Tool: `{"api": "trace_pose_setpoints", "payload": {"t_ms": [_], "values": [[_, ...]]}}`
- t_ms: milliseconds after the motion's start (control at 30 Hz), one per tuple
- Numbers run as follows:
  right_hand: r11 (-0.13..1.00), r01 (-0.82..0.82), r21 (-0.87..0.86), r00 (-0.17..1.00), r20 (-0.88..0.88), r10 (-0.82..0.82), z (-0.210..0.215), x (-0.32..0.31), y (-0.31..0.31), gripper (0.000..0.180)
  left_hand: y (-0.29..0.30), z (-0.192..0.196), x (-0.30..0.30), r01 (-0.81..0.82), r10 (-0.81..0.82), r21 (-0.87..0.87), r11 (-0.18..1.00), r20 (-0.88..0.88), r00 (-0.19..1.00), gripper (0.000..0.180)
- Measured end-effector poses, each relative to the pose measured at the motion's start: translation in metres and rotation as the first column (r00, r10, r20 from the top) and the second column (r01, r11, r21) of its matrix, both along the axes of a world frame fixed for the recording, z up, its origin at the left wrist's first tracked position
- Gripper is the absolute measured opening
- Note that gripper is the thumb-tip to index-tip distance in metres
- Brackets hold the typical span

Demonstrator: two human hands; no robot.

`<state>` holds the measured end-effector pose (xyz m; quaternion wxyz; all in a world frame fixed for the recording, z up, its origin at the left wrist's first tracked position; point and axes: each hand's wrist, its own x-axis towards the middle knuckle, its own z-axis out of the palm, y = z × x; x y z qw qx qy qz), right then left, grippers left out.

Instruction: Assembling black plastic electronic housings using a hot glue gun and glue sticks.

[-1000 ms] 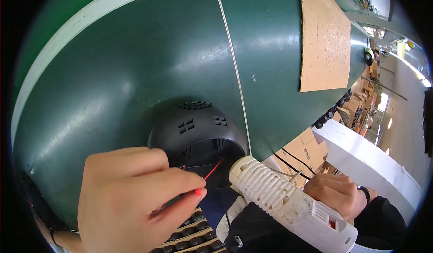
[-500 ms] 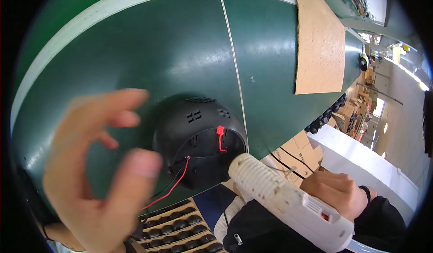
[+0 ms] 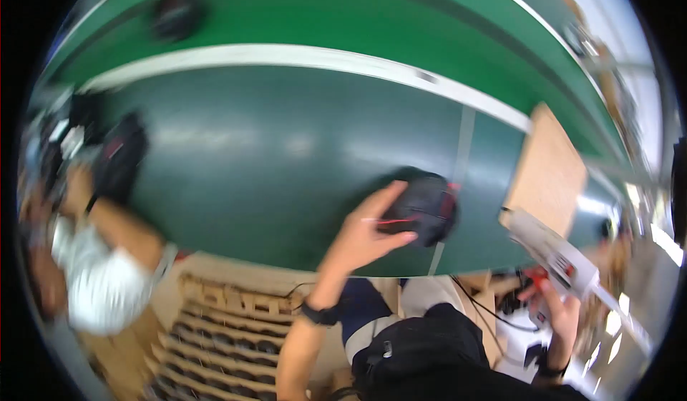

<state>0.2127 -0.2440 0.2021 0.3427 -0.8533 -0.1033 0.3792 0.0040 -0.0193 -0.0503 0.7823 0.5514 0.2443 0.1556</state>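
A black dome-shaped housing with red wires on it lies on the dark green belt. My left hand grips its near left side, fingers over the top and thumb below. My right hand is off to the right, below the belt's edge, and holds a white glue gun by its grip, nozzle pointing up and left. The gun is well apart from the housing. The picture is motion-blurred.
A cardboard sheet lies on the belt right of the housing. Another person works at the left with a black object. A cardboard tray of several black parts sits below the belt. Another dark housing lies on the far belt.
The view has swung left and pulled back. My left hand went from close to the camera out to the housing and gripped it. The glue gun moved right, away from the housing.
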Motion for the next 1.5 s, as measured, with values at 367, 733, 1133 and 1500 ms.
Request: {"api": "trace_pose_setpoints", "payload": {"t_ms": [367, 733, 1133, 1500], "values": [[0.943, -0.333, 0.004, 0.933, 0.145, 0.329, -0.019, 0.062, 0.020, 0.057, -0.169, 0.117, -0.338, -0.899, 0.888, 0.199, 0.390, -0.341, 0.309, 0.078], [0.967, -0.152, 0.206, 0.988, 0.025, 0.150, -0.077, 0.086, 0.066, 0.040, -0.404, 0.213, -0.774, -0.334, 0.330, 0.173, -0.926, -0.055, -0.942, 0.063], [0.959, 0.056, 0.276, 0.998, -0.055, -0.042, -0.053, -0.030, 0.065, 0.034, -0.244, 0.187, -0.708, 0.113, 0.756, 0.992, -0.056, 0.116, -0.645, 0.046], [0.965, 0.157, 0.211, 0.975, -0.187, -0.118, -0.112, -0.015, 0.024, 0.039, 0.080, 0.097, -0.355, -0.145, 0.346, 0.422, 0.895, -0.452, 0.822, 0.011]]}}
